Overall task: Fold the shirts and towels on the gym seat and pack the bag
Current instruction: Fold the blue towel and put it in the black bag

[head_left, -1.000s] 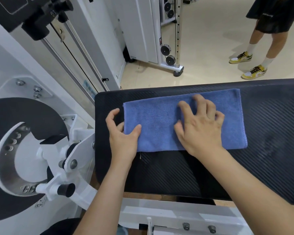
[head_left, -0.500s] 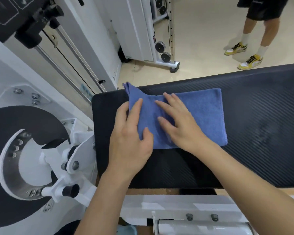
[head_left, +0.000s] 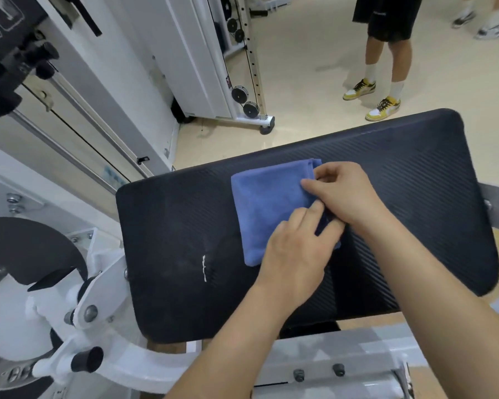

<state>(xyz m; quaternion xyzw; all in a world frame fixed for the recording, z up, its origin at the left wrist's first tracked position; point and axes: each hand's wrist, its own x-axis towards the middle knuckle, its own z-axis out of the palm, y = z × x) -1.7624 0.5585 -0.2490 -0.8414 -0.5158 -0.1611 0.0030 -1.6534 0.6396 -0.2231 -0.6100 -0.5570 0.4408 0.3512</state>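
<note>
There is 1 blue towel (head_left: 268,203) on 1 black gym seat (head_left: 415,197). 2 hands are on it, 1 left hand (head_left: 294,251) and 1 right hand (head_left: 346,194). Beyond stands 1 bystander (head_left: 386,21) in 2 yellow-and-white sneakers (head_left: 359,89).

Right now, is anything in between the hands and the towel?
No, nothing. The left hand and right hand both pinch the towel on the seat. No bag shows, so that path can't be judged.

A person (head_left: 386,21) in yellow sneakers (head_left: 382,110) stands near a white cable machine (head_left: 196,53).
</note>
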